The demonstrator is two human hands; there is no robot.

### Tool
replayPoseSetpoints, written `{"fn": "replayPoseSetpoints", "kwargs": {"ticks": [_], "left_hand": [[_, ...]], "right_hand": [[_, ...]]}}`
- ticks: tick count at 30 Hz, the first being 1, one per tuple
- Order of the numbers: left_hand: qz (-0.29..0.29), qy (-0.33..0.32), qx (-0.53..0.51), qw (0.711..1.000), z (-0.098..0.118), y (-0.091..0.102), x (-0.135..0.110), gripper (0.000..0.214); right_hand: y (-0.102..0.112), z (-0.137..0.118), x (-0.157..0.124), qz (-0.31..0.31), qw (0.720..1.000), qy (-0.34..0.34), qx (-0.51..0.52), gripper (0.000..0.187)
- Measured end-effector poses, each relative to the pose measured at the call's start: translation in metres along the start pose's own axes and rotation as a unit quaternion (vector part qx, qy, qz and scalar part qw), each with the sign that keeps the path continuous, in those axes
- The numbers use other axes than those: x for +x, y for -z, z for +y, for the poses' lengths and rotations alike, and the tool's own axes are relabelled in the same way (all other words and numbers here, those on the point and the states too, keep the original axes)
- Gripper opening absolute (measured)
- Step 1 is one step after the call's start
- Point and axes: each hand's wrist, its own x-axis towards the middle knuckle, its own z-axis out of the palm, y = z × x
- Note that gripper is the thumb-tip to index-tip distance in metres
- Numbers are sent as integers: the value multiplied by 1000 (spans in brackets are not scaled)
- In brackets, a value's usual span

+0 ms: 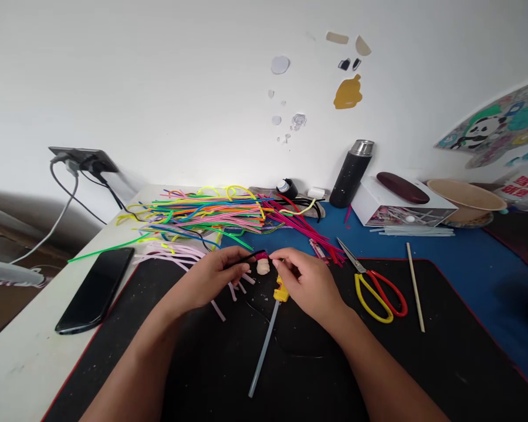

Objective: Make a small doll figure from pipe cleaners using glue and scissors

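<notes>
My left hand [217, 274] is closed on a black pipe cleaner [251, 256], pinching it between thumb and fingers. Across from it, my right hand [305, 278] pinches at the strip's other end. Between the fingertips is a small craft piece with a beige wound body [263, 266] and a magenta top [261, 255]. Under my right hand lies a yellow glue gun [281, 291], partly hidden, with a long translucent glue stick [264, 349] pointing toward me. Red and yellow-handled scissors [374, 284] lie open to the right.
A heap of colourful pipe cleaners [206, 211] lies at the back. The phone [95, 290] is on the left, a wooden stick [415, 287] on the right. Behind stand a black flask [351, 174], a white box [402, 202] and a bowl [466, 196]. Spare glue sticks [411, 231] lie before the box.
</notes>
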Motion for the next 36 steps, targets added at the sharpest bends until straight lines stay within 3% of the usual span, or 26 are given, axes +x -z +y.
{"fn": "replayPoseSetpoints", "kwargs": {"ticks": [4, 7, 12, 18, 24, 36], "left_hand": [[54, -13, 134, 989, 0, 5, -3, 44], [70, -18, 204, 976, -3, 3, 0, 37], [101, 25, 306, 946, -6, -4, 7, 31], [98, 3, 263, 960, -2, -5, 7, 24], [123, -47, 280, 951, -9, -6, 10, 23], [111, -32, 287, 951, -9, -8, 11, 21]], "right_hand": [[2, 1, 3, 51, 997, -37, 39, 20], [2, 0, 5, 62, 995, -46, 55, 22], [2, -2, 4, 67, 994, -49, 66, 22], [2, -2, 5, 88, 991, -66, 82, 20], [1, -3, 4, 72, 990, -73, 93, 19], [-2, -4, 3, 59, 990, -80, 104, 19]]}}
